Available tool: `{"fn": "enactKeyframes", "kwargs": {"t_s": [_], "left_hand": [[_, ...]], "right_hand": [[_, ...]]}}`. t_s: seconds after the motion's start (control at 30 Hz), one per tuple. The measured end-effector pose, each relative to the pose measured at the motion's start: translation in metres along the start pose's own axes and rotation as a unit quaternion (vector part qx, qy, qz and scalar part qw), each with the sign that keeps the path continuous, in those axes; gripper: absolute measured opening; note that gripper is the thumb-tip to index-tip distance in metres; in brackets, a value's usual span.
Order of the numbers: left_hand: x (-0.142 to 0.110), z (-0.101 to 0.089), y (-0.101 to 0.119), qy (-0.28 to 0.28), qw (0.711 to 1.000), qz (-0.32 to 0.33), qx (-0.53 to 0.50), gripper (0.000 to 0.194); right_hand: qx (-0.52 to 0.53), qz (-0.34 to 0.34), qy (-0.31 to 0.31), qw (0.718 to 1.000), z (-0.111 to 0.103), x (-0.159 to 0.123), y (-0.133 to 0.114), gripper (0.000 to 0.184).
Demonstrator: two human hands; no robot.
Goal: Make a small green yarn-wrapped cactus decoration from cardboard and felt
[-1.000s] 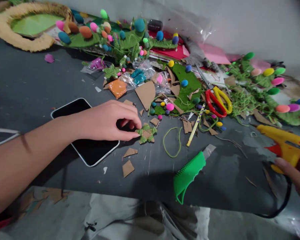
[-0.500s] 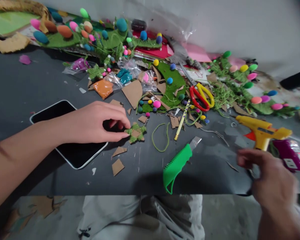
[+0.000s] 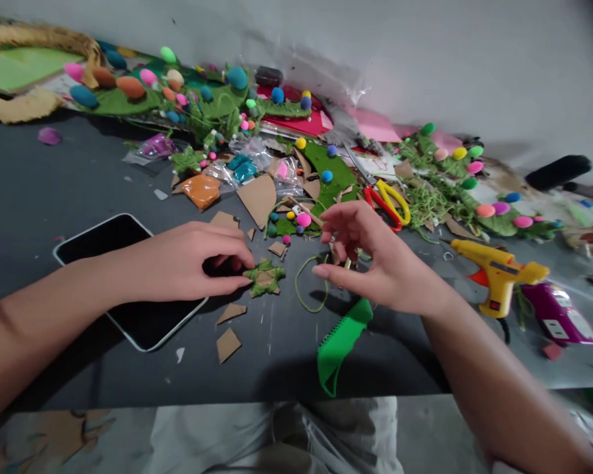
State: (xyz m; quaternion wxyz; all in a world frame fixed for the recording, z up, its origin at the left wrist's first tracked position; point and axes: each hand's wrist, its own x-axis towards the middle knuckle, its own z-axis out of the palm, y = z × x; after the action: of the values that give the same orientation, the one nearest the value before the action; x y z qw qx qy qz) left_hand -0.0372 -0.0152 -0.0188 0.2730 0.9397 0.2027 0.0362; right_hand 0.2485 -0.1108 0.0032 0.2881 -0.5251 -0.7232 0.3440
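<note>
Between the thumb and fingers of my left hand (image 3: 212, 260) is one point of a small cardboard star (image 3: 265, 277) wrapped in green yarn, lying at the table's middle. My right hand (image 3: 370, 257) hovers to its right with thumb and fingers apart, nothing seen between them. Below the right fingertips a loop of green yarn (image 3: 299, 289) rests on the table. A green utility knife (image 3: 343, 342) lies under the right hand, its blade hidden by it. Beneath my left wrist is a dark tablet (image 3: 153, 329) with a white edge.
A yellow glue gun (image 3: 499, 270) and a purple packet (image 3: 558, 313) lie at the right. Red-and-yellow scissors (image 3: 393, 203) sit behind my right hand. Cardboard scraps (image 3: 228, 345), an orange packet (image 3: 201, 191), pom-poms and felt leaves (image 3: 222, 99) crowd the back.
My right hand has moved left and away from me, from beside the glue gun to above the yarn loop and knife. My left hand keeps its hold on the star.
</note>
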Motion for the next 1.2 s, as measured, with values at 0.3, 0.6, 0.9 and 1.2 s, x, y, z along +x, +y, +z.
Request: {"fn": "enactKeyframes", "kwargs": {"t_s": [0.3,0.6,0.9,1.2], "left_hand": [[-0.003,0.005,-0.005,0.03,0.999,-0.001,0.013,0.022],[0.006,0.009,0.033,0.191,0.976,-0.025,-0.104,0.019],[0.038,0.018,0.067,0.131,0.957,-0.05,-0.255,0.034],[0.052,0.015,0.068,0.187,0.975,0.016,-0.12,0.034]], "right_hand": [[0.003,0.003,0.03,1.0,0.011,-0.005,0.007,0.059],[0.037,-0.087,-0.026,0.995,0.026,0.001,-0.001,0.12],[-0.03,-0.162,-0.029,0.986,0.047,0.008,0.003,0.134],[-0.052,-0.184,0.02,0.981,0.044,0.01,0.004,0.129]]}}
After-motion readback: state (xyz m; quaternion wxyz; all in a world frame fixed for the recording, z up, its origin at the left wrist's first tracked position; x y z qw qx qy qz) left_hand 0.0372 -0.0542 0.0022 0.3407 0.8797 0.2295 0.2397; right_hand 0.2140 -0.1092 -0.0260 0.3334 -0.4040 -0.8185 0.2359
